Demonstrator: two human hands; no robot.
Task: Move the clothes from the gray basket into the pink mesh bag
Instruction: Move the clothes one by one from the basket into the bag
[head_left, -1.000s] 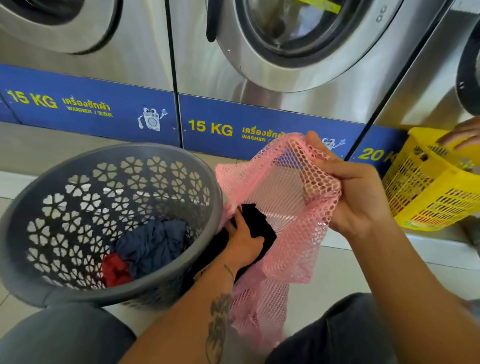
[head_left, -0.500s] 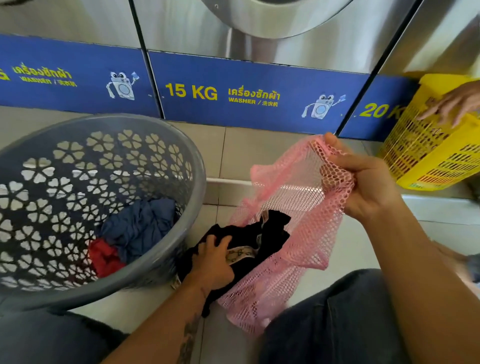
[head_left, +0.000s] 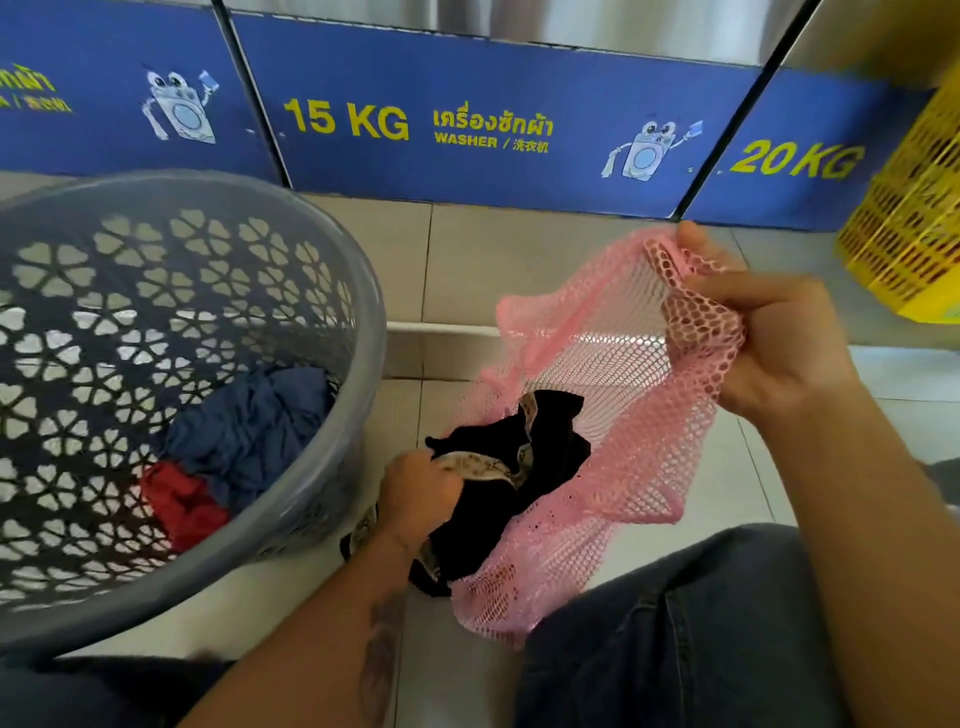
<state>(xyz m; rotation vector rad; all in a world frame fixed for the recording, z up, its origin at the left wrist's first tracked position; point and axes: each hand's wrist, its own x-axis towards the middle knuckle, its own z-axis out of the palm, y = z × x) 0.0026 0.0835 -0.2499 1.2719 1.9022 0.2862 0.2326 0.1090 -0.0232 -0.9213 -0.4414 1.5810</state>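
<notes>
The left hand (head_left: 421, 488) is clenched around a bunched black garment with a pale patterned waistband (head_left: 511, 467), pressing it into the mouth of the soft pink mesh bag (head_left: 613, 415); most of the fabric already lies inside the mesh, while a fold hangs out below the wrist, outside the opening. The right hand (head_left: 779, 343) grasps the far rim of the bag, pinching a gather of netting and lifting it so the mouth stays spread. Just beside the left hand stands the round gray plastic basket with flower-shaped cut-outs (head_left: 358, 332), tipped toward the person, holding a crumpled blue garment (head_left: 249, 421) with a red garment (head_left: 182, 504) next to it at the bottom. All of this cloth looks light, limp and easy to crush, so a loose handful taken from the middle of a heap should lift it, though trailing ends may snag on the basket rim or the netting. The bag has no stiffness of its own and will probably collapse unless its rim is held up. A yellow lattice plastic basket (head_left: 904, 228) sits well apart at the right, by the blue panels of the washers (head_left: 467, 104).
</notes>
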